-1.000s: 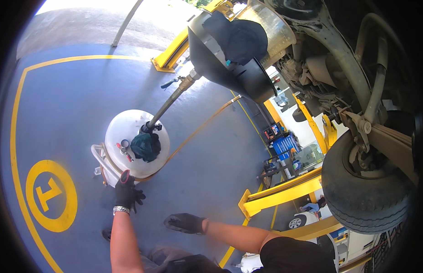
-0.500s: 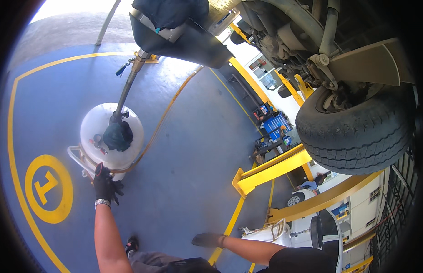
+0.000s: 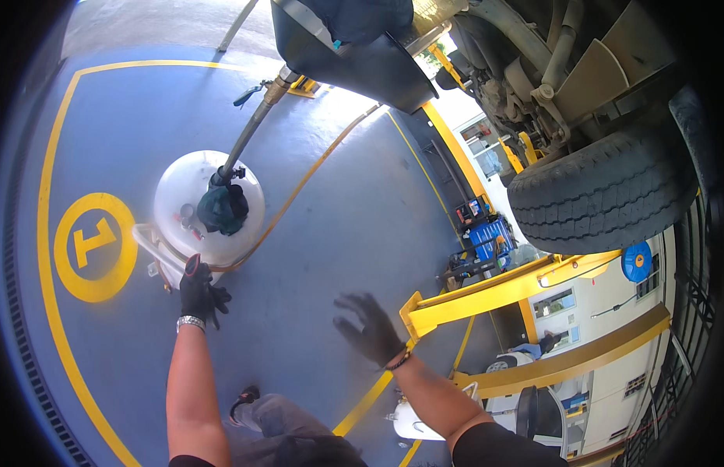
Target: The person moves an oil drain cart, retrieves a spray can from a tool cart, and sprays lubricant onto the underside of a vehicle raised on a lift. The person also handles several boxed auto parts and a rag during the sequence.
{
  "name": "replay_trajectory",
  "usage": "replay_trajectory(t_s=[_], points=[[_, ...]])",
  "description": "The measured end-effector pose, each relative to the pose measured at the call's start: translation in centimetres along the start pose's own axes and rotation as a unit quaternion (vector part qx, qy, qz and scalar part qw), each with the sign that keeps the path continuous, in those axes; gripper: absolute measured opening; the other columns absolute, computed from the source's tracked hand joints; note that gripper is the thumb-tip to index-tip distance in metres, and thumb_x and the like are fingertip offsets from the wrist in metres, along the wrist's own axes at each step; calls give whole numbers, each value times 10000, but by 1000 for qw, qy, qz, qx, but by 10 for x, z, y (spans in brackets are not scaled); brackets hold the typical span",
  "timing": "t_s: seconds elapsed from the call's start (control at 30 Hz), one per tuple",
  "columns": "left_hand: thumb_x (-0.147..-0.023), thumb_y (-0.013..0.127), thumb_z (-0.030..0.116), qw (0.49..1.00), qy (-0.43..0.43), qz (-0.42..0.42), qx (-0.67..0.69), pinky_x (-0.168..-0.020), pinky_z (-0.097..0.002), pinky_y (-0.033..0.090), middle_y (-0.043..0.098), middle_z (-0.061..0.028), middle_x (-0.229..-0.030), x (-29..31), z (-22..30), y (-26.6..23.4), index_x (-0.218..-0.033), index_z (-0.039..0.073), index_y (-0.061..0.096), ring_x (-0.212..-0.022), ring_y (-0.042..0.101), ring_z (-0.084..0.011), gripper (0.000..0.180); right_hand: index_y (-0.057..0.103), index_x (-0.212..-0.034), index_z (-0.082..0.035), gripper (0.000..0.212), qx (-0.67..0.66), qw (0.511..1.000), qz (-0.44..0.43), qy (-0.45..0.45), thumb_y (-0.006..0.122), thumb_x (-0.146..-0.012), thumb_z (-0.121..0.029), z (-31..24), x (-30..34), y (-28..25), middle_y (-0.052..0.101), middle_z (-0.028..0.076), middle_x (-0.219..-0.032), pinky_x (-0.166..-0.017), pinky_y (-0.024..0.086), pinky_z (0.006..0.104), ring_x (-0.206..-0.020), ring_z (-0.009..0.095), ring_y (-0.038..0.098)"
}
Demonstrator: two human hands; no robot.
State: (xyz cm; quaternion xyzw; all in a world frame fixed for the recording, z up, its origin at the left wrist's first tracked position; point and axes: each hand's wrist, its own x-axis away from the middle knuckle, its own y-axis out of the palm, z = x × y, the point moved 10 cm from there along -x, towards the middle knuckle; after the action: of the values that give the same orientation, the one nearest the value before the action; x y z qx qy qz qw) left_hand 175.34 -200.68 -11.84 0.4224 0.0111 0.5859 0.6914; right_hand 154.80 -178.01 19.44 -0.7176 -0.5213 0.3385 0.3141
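Note:
My left hand, in a dark glove, is beside the lower edge of a white round oil drain tank, next to its white tubular handle. A small black object with a red edge sticks up from that hand; its kind is unclear. Some fingers of the hand are spread. My right hand, also gloved, is open over the blue floor, fingers apart and slightly blurred, touching nothing. A dark cloth lies on the tank around the foot of a metal pole, which carries a black drain pan.
A raised vehicle's tyre and underbody hang at the upper right. Yellow lift arms reach in from the right. An orange-brown hose runs from the tank across the floor. A blue tool cart stands farther back; another white tank is near my right arm.
My right hand has risen from low near my legs and moved forward, its fingers now spread. My left hand stays beside the tank with the black-and-red object. The view has shifted somewhat.

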Motion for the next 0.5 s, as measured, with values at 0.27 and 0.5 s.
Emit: replay_trajectory(t_s=[0.27, 0.5], points=[[-1001, 642, 355, 997, 67, 31, 26, -460, -443, 600, 562, -120, -946, 30, -11, 12, -1189, 28, 551, -528, 663, -316, 388, 652, -1227, -16, 361, 139, 884, 307, -323, 755, -952, -227, -152, -251, -237, 619, 153, -1219, -791, 573, 349, -990, 236, 666], [-1033, 653, 357, 991, 106, 73, 42, -725, -328, 512, 638, -13, -957, 55, -31, 12, -1158, 78, 666, -821, 582, -140, 306, 731, -968, -17, 350, 267, 812, 326, -405, 704, -982, -366, -158, -253, -257, 687, 117, -964, -785, 544, 379, -930, 268, 668]])
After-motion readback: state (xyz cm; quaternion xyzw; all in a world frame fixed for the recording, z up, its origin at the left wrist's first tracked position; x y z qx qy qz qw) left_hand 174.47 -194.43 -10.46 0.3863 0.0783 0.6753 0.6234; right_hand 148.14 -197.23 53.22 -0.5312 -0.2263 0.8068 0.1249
